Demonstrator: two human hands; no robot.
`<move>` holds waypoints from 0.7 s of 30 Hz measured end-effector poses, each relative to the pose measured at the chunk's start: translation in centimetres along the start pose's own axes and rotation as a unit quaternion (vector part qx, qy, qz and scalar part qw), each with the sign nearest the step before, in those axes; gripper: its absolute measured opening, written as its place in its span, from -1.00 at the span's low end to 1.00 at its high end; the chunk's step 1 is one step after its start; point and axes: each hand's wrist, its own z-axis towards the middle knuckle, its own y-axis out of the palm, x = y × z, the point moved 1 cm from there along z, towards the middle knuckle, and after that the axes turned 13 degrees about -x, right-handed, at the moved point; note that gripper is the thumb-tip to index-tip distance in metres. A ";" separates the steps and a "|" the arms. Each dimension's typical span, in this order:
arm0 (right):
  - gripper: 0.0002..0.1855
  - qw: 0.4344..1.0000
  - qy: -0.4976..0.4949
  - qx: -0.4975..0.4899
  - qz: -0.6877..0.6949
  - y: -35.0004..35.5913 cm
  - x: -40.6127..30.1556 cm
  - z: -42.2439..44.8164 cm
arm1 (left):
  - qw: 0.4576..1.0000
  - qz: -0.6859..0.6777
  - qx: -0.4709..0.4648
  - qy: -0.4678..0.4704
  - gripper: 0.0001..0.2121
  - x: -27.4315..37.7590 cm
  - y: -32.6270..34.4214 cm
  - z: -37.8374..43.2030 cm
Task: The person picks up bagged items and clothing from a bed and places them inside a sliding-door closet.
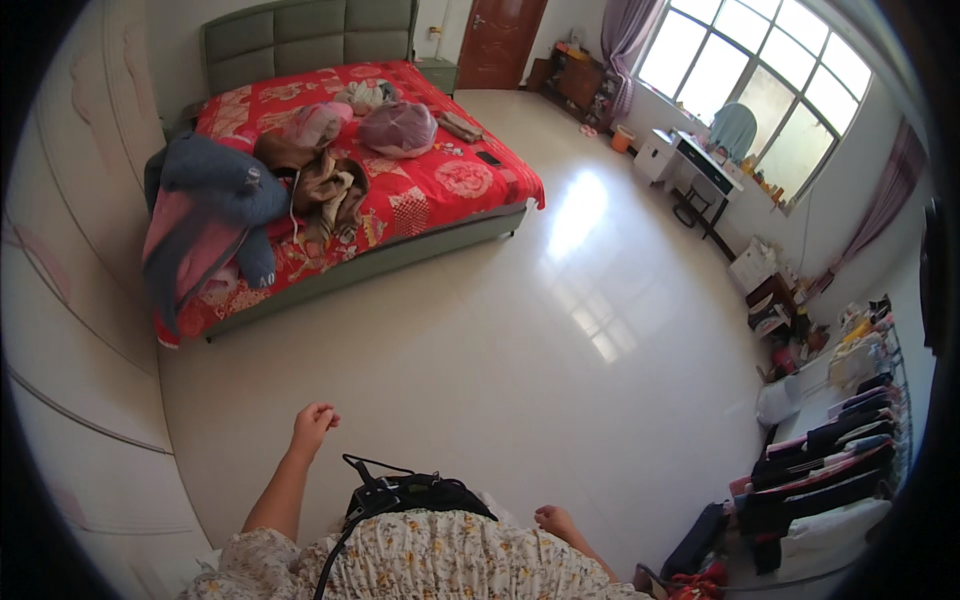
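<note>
My left hand (314, 427) is raised over the pale tiled floor (450, 360), fingers curled, with nothing seen in it. Lower down, beside the floral dress, my right hand (553, 517) is loosely closed and also shows nothing in it. Neither hand touches the things around. A black waist bag (427, 493) with a cable sits at my waist between them. Ahead stands a bed with a red patterned cover (465, 180). On it lie a blue and pink garment (217, 180), a brown garment (330, 191), a tied translucent plastic bag (397, 130) and a black phone (489, 158).
White wardrobe doors (90, 360) run along the left. At the right stands a rack of hanging clothes (825, 450), with a white bin (778, 400) beside it. A white desk (697, 161) with a stool is under the window. An orange bin (622, 139) stands near the curtain.
</note>
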 end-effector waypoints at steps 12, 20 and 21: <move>-0.69 0.991 -0.026 -0.021 -0.128 -13.8 -6.3 17.0 | 0.997 -0.023 0.070 -0.034 -0.83 7.3 2.5 20.1; -0.83 0.992 -0.123 0.017 -0.003 -32.7 -15.8 36.9 | 0.989 -0.035 0.141 -0.018 -0.83 13.6 3.9 28.7; -0.83 0.993 -0.089 -0.001 0.082 -34.3 -20.8 36.3 | 0.986 -0.034 0.160 -0.022 -0.83 13.9 3.6 28.7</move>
